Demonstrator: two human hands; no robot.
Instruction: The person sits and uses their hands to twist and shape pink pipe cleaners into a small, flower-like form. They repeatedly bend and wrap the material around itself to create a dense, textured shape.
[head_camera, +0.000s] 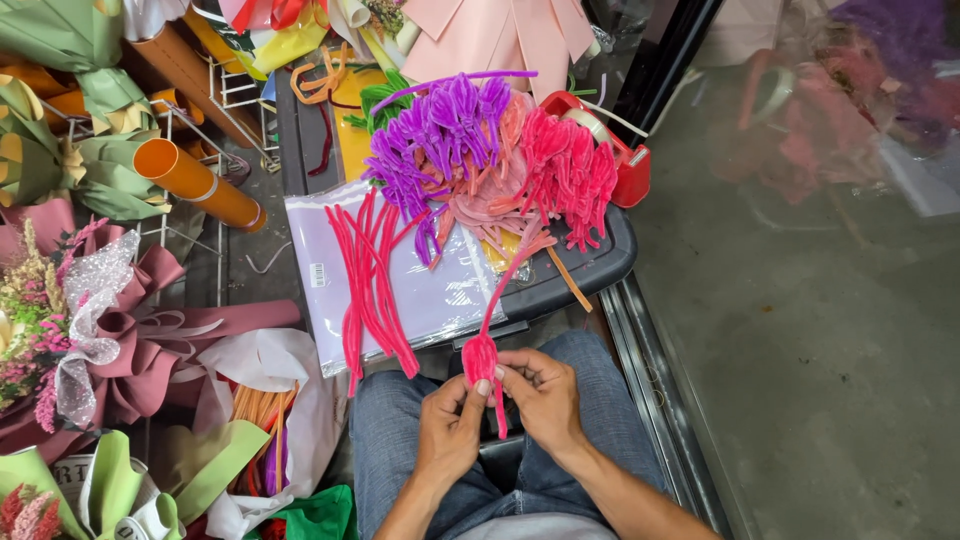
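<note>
at the far left, wrapped bouquets (70, 330) and orange tubes (195, 180) are seen beside a wire rack. a bundle of straight pink pipe cleaners (372, 285) is laid across a lilac packet (440, 290) on a dark tray (590, 265). a folded pink pipe cleaner piece (481, 362) is pinched over the lap, just below the tray's edge, its long stem running up toward a heap of purple, salmon and pink finished pieces (500, 165). the left hand (450, 425) is closed on its lower part, and the right hand (545, 395) is closed on it from the other side. a red tape dispenser (620, 160) is set at the tray's right.
</note>
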